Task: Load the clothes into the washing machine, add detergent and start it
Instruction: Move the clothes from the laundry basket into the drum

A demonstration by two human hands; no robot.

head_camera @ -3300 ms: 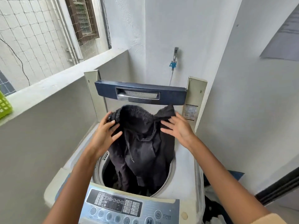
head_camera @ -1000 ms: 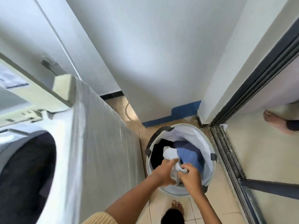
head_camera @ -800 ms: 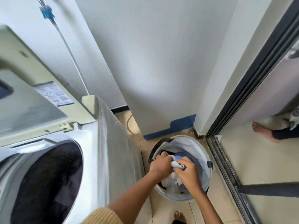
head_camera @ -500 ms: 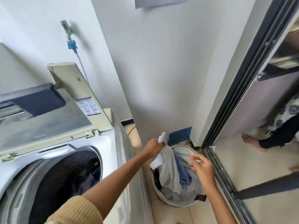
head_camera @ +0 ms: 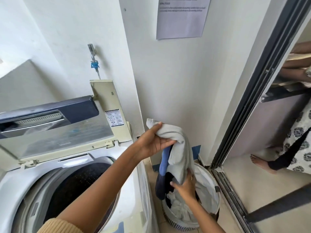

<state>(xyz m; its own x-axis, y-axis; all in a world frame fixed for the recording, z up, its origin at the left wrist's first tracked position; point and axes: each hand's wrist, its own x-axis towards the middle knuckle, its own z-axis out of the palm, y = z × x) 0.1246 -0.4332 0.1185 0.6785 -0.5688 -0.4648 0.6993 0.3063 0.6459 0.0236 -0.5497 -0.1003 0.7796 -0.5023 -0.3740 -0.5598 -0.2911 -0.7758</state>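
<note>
1. The washing machine [head_camera: 127, 195] stands at left with its lid [head_camera: 55, 132] raised and the drum [head_camera: 79, 185] open; how full it is stays hidden in shadow.
2. The laundry basket [head_camera: 209, 187] sits on the floor just beside the machine, with more clothes in it; its lower edge is cut off.
3. The pale garment [head_camera: 180, 158] hangs above the basket, with a blue piece [head_camera: 164, 162] tangled alongside.
4. The left hand [head_camera: 153, 143] is closed around the garment's top. The right hand [head_camera: 186, 186] grips its lower part; its fingers are mostly hidden.
5. Best to gather the trailing ends before swinging left, so nothing drags over the rim.
</note>
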